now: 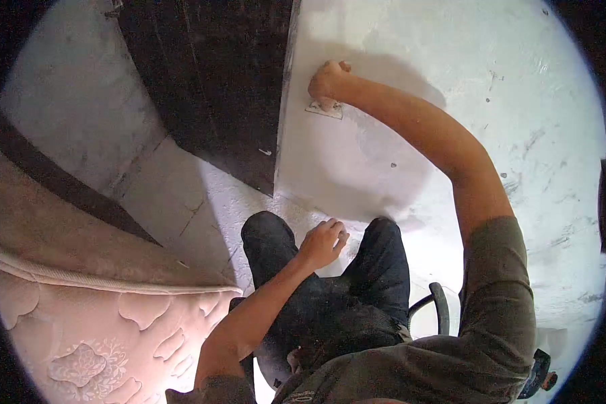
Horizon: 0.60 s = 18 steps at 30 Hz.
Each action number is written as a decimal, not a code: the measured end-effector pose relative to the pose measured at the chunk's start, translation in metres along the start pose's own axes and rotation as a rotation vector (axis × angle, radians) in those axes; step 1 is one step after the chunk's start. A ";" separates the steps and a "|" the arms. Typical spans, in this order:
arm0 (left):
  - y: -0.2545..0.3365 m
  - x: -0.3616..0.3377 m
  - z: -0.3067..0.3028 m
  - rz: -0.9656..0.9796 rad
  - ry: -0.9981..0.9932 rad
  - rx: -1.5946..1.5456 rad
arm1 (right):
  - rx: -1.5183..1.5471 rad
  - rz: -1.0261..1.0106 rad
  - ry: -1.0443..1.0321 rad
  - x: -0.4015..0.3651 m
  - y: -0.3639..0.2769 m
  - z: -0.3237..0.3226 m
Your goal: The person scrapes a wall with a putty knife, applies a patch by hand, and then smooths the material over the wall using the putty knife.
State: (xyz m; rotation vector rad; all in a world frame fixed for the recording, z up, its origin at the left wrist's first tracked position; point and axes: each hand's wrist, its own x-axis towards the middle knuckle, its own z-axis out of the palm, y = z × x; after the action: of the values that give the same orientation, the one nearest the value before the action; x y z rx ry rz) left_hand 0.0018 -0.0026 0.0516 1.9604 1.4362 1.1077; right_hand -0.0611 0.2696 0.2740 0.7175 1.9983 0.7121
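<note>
My right hand (pixel 328 80) is closed around a putty knife and holds it against the white wall. Only the flat blade (pixel 326 110) of the putty knife shows below my fingers; the handle is hidden in my grip. My left hand (pixel 322 244) hangs between my knees, loosely curled and partly open, with nothing visible in it. Around the blade the white wall (pixel 363 148) has smooth patches, and small dark holes lie farther right.
A dark door panel (pixel 209 81) stands left of the wall section. A pink quilted mattress (pixel 94 337) leans in at lower left, above a pale tiled floor (pixel 175 195). A curved black chair armrest (pixel 440 306) is beside my right thigh.
</note>
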 end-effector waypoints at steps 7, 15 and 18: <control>-0.002 -0.001 0.000 0.004 -0.025 -0.031 | 0.024 -0.009 0.054 -0.010 0.000 -0.001; 0.000 -0.002 0.002 0.019 -0.002 0.007 | -0.093 -0.056 0.145 0.025 -0.012 0.027; 0.000 -0.001 0.002 0.003 -0.010 -0.016 | -0.199 -0.104 0.329 0.014 -0.019 0.034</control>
State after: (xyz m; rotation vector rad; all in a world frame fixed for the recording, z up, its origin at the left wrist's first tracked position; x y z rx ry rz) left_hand 0.0033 -0.0034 0.0497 1.9551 1.4155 1.1055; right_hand -0.0416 0.2739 0.2379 0.3933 2.2001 1.0013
